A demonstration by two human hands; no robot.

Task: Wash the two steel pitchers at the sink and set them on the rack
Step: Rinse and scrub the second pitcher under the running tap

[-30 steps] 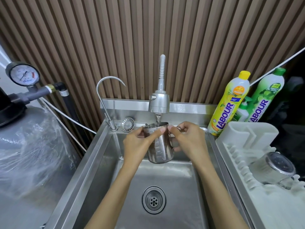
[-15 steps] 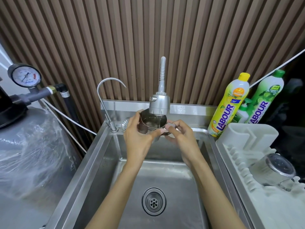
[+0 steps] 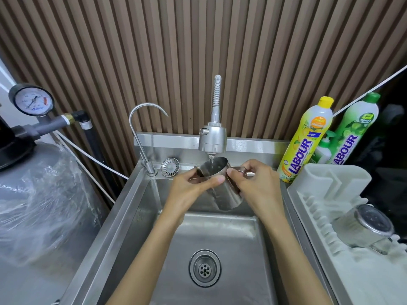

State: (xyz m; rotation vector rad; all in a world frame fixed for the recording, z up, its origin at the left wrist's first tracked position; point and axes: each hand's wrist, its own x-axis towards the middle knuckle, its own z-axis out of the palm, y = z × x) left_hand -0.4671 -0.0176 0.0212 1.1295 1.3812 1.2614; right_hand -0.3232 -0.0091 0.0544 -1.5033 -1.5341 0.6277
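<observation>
Shiny steel pitcher point(image 3: 222, 191) tilted under the running tap point(image 3: 212, 139) over the sink point(image 3: 123, 216), left hand point(image 3: 189, 190) curled round its rim, right hand point(image 3: 257, 188) gripping its side, handle hidden by those fingers, second pitcher point(image 3: 363, 230) lying blurred on the rack point(image 3: 330, 179).

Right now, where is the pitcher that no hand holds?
Head view, far right: the pitcher rests on the white rack, beside the sink.
</observation>
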